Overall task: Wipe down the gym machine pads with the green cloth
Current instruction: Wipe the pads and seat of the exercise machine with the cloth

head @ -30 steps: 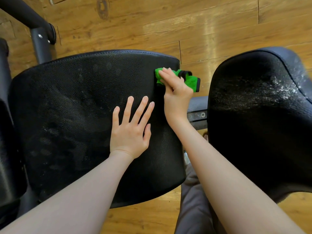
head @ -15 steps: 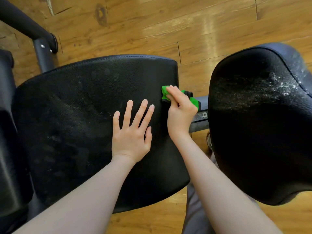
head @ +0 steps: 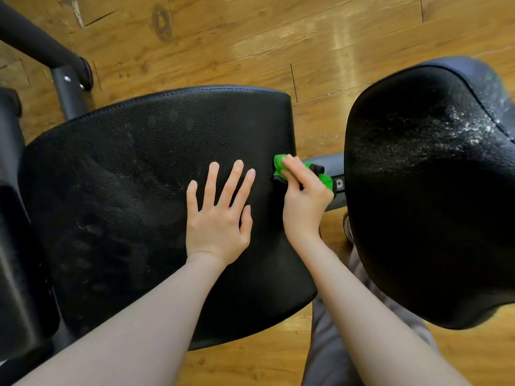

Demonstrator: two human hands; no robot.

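Cloth (head: pixel 281 167), green with dark trim, sits bunched against the right edge of the wide black pad (head: pixel 133 196), about halfway along that edge. Its long axis runs roughly left to right, one end on the pad's rim and the other poking out past the knuckles over the gap. The right hand (head: pixel 303 199) grips it with curled fingers and presses it to the rim. The left hand (head: pixel 220 215) lies flat on the pad just beside, fingers spread and straight.

The gap between this pad and the second black pad (head: pixel 429 218) on the right is narrow, crossed by a grey metal bar (head: pixel 330 162), with the wooden floor (head: pixel 250 45) showing beyond. The second pad's upper face carries whitish speckling. Broad open pad surface lies left of the hands, faintly smudged. A dark frame tube (head: pixel 41 45) runs across the upper left corner.

Against the frame a second ago, the cloth has travelled down the pad's right edge from the far corner to its middle; the left hand has stayed put.
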